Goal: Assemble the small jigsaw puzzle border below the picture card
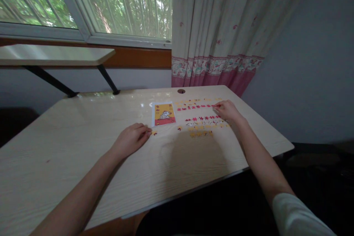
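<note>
My left hand rests on the table with thumb and fingers pinched together at the edge of a yellow jigsaw piece with dark red marks. My right hand is closed at the right end of the upper row of red jigsaw pieces, its fingertips on a red piece. Between the hands lies a picture card showing a white animal on yellow and red. Nearer me are a second red row, white-and-black pieces and yellow pieces. My right wrist partly covers the row ends.
The pieces lie on a pale wooden table with a cable hole at its back edge. A raised shelf on black legs stands at the back left. Behind are a barred window and a curtain.
</note>
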### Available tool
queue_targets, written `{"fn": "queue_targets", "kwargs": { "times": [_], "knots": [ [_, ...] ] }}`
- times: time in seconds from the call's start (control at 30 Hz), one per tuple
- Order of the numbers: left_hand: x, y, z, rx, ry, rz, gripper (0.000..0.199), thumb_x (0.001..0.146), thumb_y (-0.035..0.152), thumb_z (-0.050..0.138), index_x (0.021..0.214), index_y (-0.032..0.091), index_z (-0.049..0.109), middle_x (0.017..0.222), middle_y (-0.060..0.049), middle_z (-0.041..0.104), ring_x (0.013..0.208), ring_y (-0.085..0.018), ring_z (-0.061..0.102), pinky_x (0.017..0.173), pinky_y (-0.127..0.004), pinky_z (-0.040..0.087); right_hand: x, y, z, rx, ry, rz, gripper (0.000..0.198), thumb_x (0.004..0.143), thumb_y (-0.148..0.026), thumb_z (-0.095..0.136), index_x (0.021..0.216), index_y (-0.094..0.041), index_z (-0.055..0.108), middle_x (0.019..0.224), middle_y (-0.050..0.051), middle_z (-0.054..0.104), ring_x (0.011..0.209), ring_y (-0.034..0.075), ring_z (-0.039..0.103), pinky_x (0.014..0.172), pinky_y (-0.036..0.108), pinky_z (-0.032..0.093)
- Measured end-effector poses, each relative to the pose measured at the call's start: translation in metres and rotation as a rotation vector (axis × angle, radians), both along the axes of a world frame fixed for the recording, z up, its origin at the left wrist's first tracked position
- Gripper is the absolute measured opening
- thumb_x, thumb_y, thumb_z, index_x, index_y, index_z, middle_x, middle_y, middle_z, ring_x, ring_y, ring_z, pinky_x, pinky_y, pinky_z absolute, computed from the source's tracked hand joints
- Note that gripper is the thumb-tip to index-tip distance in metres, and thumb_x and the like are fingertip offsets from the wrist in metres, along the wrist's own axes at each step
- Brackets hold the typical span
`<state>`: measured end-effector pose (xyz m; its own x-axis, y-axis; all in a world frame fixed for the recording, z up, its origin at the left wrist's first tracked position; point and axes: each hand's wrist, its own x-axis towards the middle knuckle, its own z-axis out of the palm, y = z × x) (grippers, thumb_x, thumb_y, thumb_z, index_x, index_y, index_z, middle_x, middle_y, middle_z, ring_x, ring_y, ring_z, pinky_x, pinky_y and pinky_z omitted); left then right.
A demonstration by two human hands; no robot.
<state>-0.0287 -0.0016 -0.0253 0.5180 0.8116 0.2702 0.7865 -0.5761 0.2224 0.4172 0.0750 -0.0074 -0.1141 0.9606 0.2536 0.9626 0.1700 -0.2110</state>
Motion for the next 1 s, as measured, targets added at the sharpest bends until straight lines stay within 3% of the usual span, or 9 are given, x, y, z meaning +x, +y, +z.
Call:
{"fn": "queue_targets", "kwargs": {
  "times": [0.2,0.47,0.73,1.0],
  "knots": [
    [-0.002,0.002,-0.003,-0.002,0.04,-0.004,0.036,0.092,0.038,0.038,0.093,0.017,0.067,0.09,-0.009,0.066,0.083,-0.022,0.061,0.076,-0.033,0.049,0.04,-0.001,-0.006,-0.023,0.074,-0.224,0.027,0.081,-0.029,0.054,0.094,-0.016,0.074,0.091,0.011,0.072,0.084,0.02,0.063,0.077,0.028,0.043],
    [-0.004,0.003,-0.006,0.009,0.018,-0.001,0.035,0.091,0.04,0.04,0.093,0.018,0.068,0.091,-0.009,0.067,0.084,-0.022,0.061,0.077,-0.033,0.048,0.049,0.004,-0.013,-0.035,0.13,-0.269,0.027,0.079,-0.033,0.056,0.091,-0.017,0.074,0.085,0.009,0.073,0.076,0.018,0.064,0.07,0.026,0.044],
    [-0.006,0.004,-0.006,-0.008,0.033,0.013,0.039,0.091,0.043,0.038,0.094,0.018,0.068,0.094,-0.009,0.067,0.086,-0.023,0.062,0.078,-0.034,0.049,0.05,0.011,-0.018,-0.037,0.108,-0.136,0.025,0.082,-0.023,0.053,0.097,-0.019,0.073,0.094,0.007,0.073,0.087,0.018,0.064,0.081,0.027,0.046],
    [-0.004,0.005,-0.006,-0.011,0.055,0.008,0.039,0.092,0.041,0.037,0.094,0.017,0.067,0.093,-0.01,0.066,0.085,-0.022,0.061,0.077,-0.033,0.048,0.026,0.016,-0.024,-0.039,0.003,-0.055,0.029,0.086,-0.022,0.051,0.11,-0.022,0.069,0.113,0.007,0.068,0.104,0.02,0.059,0.095,0.032,0.041]
  ]
}}
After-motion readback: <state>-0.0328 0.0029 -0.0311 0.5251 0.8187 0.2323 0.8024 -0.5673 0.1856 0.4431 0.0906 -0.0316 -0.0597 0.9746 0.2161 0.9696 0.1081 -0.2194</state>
